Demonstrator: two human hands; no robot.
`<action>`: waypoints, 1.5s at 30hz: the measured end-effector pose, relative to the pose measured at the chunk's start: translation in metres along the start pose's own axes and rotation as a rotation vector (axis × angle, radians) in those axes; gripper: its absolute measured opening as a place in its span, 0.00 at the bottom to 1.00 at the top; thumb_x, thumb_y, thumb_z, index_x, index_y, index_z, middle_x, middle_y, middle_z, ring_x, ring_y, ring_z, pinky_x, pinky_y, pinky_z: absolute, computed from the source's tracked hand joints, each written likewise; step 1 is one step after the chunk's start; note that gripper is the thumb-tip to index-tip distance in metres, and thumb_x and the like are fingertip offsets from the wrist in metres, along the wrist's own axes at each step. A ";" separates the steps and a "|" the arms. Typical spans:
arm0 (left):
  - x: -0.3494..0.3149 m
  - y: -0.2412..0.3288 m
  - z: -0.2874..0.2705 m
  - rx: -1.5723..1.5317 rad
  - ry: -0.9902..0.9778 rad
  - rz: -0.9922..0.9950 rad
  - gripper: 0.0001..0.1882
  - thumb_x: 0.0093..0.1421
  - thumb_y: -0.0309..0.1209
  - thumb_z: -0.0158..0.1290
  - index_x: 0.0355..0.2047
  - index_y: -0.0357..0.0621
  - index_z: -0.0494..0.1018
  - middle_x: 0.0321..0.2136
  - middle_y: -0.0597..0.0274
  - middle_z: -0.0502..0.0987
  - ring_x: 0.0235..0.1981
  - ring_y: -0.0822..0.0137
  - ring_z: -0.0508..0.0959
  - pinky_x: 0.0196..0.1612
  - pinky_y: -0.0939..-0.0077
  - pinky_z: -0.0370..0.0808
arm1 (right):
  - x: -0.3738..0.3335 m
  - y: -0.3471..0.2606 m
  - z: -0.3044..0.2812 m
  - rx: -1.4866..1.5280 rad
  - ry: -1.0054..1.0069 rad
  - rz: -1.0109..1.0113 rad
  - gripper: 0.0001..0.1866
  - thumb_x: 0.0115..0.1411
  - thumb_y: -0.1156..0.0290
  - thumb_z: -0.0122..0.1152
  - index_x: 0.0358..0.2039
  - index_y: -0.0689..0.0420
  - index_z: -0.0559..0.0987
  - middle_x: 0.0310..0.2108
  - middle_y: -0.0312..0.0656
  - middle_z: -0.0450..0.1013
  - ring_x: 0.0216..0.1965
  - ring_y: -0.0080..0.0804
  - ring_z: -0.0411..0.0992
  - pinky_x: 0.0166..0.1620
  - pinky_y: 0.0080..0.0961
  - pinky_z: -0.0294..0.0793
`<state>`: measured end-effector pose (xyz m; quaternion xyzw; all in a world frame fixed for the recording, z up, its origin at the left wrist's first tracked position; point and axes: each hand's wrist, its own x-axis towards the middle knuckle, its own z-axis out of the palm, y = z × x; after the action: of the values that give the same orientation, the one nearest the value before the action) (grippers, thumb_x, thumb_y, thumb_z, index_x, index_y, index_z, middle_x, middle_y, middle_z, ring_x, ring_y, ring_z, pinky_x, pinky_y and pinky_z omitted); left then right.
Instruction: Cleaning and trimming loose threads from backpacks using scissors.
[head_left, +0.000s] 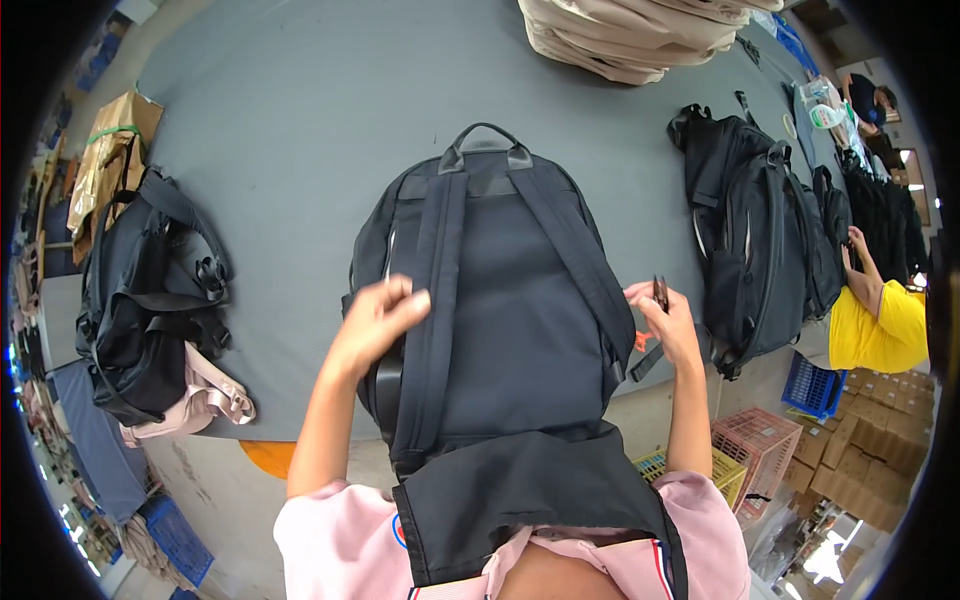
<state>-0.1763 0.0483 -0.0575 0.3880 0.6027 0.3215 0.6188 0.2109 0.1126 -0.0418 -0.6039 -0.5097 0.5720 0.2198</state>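
Note:
A black backpack [520, 300] lies on the grey table with its back panel and two shoulder straps up. Its top handle [485, 135] points away from me, and its lower end lies against the black apron [530, 495] I wear. At the left strap, my left hand [377, 318] has its thumb apart from bent fingers, and nothing shows in it. Beside the backpack's right edge, my right hand [668, 320] is closed on a small dark pointed tool [660, 292]. An orange piece [642, 341] shows just under that hand; whether it belongs to the tool I cannot tell.
More black backpacks [750, 240] stand along the table's right side. Another black bag [150, 300] lies at the left over a pink one [200, 400]. Beige bags [630, 40] are piled at the far edge. A person in yellow [880, 325] works at the right, above crates [757, 445].

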 end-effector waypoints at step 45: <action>0.270 0.096 -0.005 -0.112 -0.415 -0.194 0.13 0.56 0.20 0.48 0.42 0.38 0.70 0.29 0.61 0.79 0.16 0.87 0.64 0.18 0.95 0.60 | 0.204 -0.071 0.115 -0.450 0.305 -0.445 0.08 0.52 0.71 0.61 0.31 0.57 0.74 0.29 0.36 0.67 0.26 0.27 0.67 0.32 0.24 0.69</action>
<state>-0.1565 0.3299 -0.1077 0.3511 0.4784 0.2067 0.7779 0.0445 0.2802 -0.1048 -0.5897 -0.7036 0.2865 0.2740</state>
